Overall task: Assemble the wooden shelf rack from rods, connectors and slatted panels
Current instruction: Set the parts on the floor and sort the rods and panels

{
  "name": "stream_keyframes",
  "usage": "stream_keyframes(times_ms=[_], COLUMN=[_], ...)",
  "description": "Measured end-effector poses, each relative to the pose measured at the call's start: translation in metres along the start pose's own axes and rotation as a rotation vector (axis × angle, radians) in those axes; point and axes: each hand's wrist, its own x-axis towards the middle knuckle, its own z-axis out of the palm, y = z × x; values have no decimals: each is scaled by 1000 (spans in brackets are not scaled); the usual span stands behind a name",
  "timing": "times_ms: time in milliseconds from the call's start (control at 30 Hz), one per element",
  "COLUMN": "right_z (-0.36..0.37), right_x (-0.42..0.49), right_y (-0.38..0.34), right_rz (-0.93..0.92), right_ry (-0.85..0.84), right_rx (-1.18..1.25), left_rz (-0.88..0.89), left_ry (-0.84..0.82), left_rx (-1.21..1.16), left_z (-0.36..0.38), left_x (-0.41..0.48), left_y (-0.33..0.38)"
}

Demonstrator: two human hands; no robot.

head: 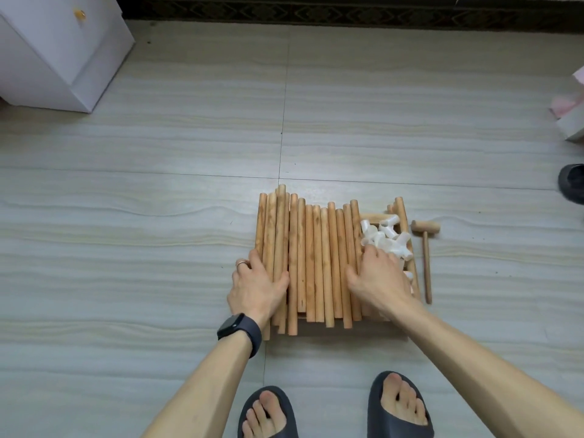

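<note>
Head view: found smooth round wooden rods [313, 257] laid side by side over slatted panel [363, 331] on pale tiled floor [158, 216]; noted white plastic connectors [388, 238] heaped at right, wooden mallet [426, 263] beside. Rested left grip [257, 287], relaxed, on leftmost rods; right grip [379, 276], spread, on rightmost; held nothing.

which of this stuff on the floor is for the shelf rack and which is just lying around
For the job: rods, white connectors, panel under the rods, wooden mallet (probably); left hand and right hand rest on the rods.

Lying about: white cabinet, dark slipper at the right edge, pink and white things above it.
</note>
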Motion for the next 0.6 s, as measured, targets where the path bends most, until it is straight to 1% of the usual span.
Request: stream_keyframes(times_ms=[100,200,300,433,500,600], right_z=[-1,0,3,1,1,2], right_x=[16,24,28,29,31,31], right_y=[-12,-20,-22,-18,-17,-22], right_rz=[2,30,95,181,188,192], right_ry=[-20,-32,-76,-93,-119,-158], right_rx=[-123,-146,-80,55,99,161], left_rz=[11,21,-5,-108,-85,-49], left_ry=[-49,-55,-60,-166,-187,-171], left_rx=[64,63,38,-62,-73,-99], left_z=[-7,-10,-13,-25,-31,-35], left_x=[10,14,19,37,42,44], left_y=[0,4,8,3,0,-2])
